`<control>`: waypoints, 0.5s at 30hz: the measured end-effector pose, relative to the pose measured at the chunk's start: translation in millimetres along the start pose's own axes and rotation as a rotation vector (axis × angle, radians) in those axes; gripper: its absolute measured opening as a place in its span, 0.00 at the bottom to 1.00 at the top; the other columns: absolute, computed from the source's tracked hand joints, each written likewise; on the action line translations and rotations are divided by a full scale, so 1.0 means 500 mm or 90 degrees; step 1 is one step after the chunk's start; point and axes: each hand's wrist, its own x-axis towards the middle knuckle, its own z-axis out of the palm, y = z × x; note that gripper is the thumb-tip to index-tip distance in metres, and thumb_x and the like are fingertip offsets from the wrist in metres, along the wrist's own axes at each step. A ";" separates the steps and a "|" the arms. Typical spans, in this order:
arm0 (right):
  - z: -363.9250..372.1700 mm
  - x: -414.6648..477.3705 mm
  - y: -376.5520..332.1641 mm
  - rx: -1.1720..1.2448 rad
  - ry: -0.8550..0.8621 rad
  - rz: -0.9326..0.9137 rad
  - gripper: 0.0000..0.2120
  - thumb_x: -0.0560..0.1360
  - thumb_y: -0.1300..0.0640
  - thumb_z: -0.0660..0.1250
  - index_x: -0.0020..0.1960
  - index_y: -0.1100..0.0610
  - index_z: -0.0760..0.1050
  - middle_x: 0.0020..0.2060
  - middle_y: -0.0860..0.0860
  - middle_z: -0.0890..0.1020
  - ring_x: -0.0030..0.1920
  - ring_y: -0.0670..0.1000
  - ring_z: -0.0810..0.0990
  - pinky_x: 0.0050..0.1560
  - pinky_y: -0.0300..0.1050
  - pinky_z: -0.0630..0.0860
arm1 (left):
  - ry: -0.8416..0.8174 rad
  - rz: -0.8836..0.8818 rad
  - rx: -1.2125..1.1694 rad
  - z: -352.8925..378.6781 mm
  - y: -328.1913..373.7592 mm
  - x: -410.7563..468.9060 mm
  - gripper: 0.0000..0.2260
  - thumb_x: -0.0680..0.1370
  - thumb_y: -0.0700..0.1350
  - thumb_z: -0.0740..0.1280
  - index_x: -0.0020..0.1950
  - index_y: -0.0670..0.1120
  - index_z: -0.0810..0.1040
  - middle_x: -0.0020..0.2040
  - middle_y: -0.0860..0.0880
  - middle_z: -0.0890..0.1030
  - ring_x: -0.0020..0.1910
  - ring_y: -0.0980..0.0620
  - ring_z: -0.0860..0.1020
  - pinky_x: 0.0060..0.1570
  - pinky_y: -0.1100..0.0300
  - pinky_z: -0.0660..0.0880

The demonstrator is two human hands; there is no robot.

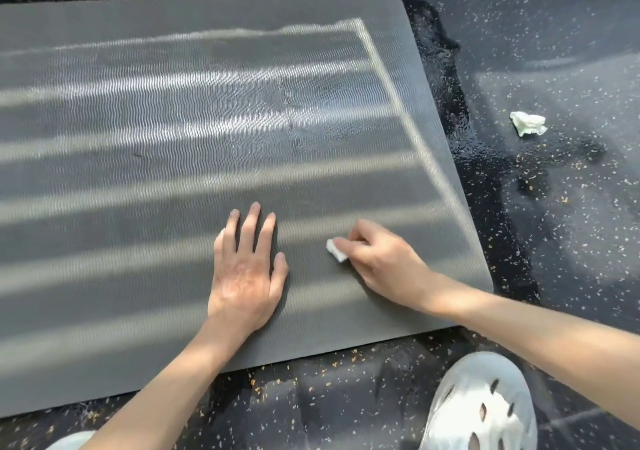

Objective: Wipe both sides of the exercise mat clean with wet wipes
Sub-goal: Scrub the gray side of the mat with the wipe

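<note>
Left hand (244,269) spread flat on mat (173,137) — right hand (384,262) pinches a wipe (336,249), mostly hidden.

**Grey mat, speckled black floor**

The mat (207,120) is dark grey with fine wavy ribbing, crossed by pale light bands. The floor (571,33) is black, flecked white and tan. The wipe (336,250) and the crumpled wipe (528,123) are white. The shoe (485,404) is white with dark oval holes.
</note>
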 end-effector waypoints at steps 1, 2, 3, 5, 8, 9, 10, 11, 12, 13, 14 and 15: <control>0.014 -0.027 -0.006 0.003 -0.040 -0.019 0.09 0.79 0.52 0.62 0.45 0.55 0.77 0.37 0.51 0.72 0.35 0.52 0.71 0.34 0.46 0.71 | -0.004 -0.002 -0.005 -0.001 0.001 0.000 0.26 0.78 0.52 0.54 0.74 0.41 0.68 0.75 0.40 0.66 0.73 0.36 0.62 0.69 0.42 0.62; 0.020 -0.050 -0.012 -0.014 -0.049 -0.067 0.10 0.80 0.48 0.60 0.45 0.52 0.74 0.38 0.48 0.72 0.36 0.50 0.72 0.37 0.46 0.70 | -0.004 -0.005 -0.009 -0.003 0.001 0.003 0.26 0.78 0.52 0.54 0.73 0.41 0.68 0.74 0.40 0.66 0.73 0.36 0.63 0.68 0.42 0.62; 0.015 -0.064 -0.020 -0.007 -0.066 -0.074 0.11 0.80 0.46 0.58 0.45 0.52 0.73 0.38 0.46 0.72 0.36 0.48 0.72 0.39 0.46 0.71 | -0.008 -0.007 -0.013 -0.004 0.002 0.003 0.26 0.78 0.52 0.54 0.73 0.41 0.69 0.74 0.40 0.66 0.72 0.36 0.63 0.67 0.42 0.63; 0.012 -0.036 -0.005 0.054 -0.066 -0.051 0.11 0.79 0.50 0.58 0.49 0.54 0.77 0.39 0.49 0.72 0.36 0.48 0.71 0.35 0.44 0.71 | -0.012 -0.005 -0.020 -0.005 0.001 0.006 0.26 0.77 0.52 0.55 0.72 0.41 0.69 0.73 0.40 0.67 0.71 0.36 0.64 0.67 0.42 0.63; 0.004 0.087 0.049 0.048 0.054 0.048 0.06 0.76 0.55 0.65 0.48 0.57 0.79 0.39 0.54 0.72 0.38 0.54 0.72 0.33 0.47 0.73 | -0.003 0.000 -0.020 -0.002 -0.003 0.007 0.26 0.77 0.52 0.55 0.71 0.41 0.69 0.73 0.39 0.67 0.71 0.35 0.64 0.66 0.42 0.63; 0.002 0.114 0.062 0.021 0.077 0.093 0.05 0.76 0.55 0.66 0.48 0.56 0.79 0.39 0.54 0.72 0.37 0.56 0.73 0.33 0.48 0.74 | 0.001 0.004 -0.025 -0.002 -0.002 0.008 0.25 0.77 0.52 0.55 0.71 0.41 0.70 0.72 0.39 0.68 0.70 0.35 0.65 0.66 0.42 0.63; 0.001 0.121 0.061 -0.005 0.068 0.115 0.08 0.77 0.53 0.64 0.48 0.55 0.79 0.39 0.54 0.72 0.37 0.56 0.73 0.33 0.49 0.75 | 0.009 0.005 -0.036 -0.002 -0.002 0.011 0.25 0.77 0.52 0.55 0.70 0.41 0.71 0.72 0.38 0.68 0.70 0.35 0.65 0.65 0.41 0.64; 0.000 0.105 0.055 0.002 0.054 0.102 0.14 0.78 0.51 0.58 0.51 0.56 0.79 0.40 0.54 0.71 0.38 0.55 0.72 0.35 0.49 0.75 | 0.019 -0.001 -0.056 -0.002 0.001 0.017 0.24 0.77 0.51 0.55 0.69 0.41 0.71 0.71 0.38 0.68 0.69 0.35 0.65 0.65 0.41 0.64; 0.000 0.079 0.049 0.010 0.033 0.069 0.18 0.78 0.50 0.53 0.52 0.57 0.79 0.41 0.53 0.70 0.38 0.54 0.71 0.35 0.50 0.74 | 0.030 -0.013 -0.082 -0.006 0.004 0.031 0.24 0.77 0.51 0.55 0.69 0.41 0.72 0.71 0.38 0.68 0.68 0.35 0.65 0.65 0.40 0.65; -0.003 0.044 0.032 0.042 0.001 0.035 0.18 0.78 0.52 0.53 0.52 0.58 0.78 0.40 0.53 0.70 0.37 0.52 0.69 0.34 0.50 0.73 | 0.039 -0.030 -0.112 -0.010 0.009 0.046 0.24 0.78 0.51 0.55 0.69 0.41 0.72 0.71 0.38 0.68 0.68 0.36 0.65 0.65 0.40 0.66; -0.007 0.017 0.023 0.068 -0.025 0.008 0.13 0.78 0.56 0.55 0.51 0.59 0.78 0.39 0.53 0.69 0.36 0.52 0.69 0.32 0.50 0.73 | 0.050 -0.041 -0.136 -0.017 0.015 0.070 0.24 0.78 0.51 0.55 0.69 0.41 0.72 0.71 0.38 0.68 0.68 0.36 0.65 0.66 0.40 0.67; -0.014 0.011 0.023 0.068 -0.030 0.010 0.09 0.77 0.59 0.58 0.48 0.58 0.77 0.38 0.52 0.70 0.36 0.52 0.69 0.31 0.50 0.72 | 0.057 -0.040 -0.146 -0.022 0.019 0.094 0.24 0.78 0.51 0.55 0.69 0.41 0.73 0.72 0.38 0.69 0.69 0.36 0.65 0.67 0.40 0.67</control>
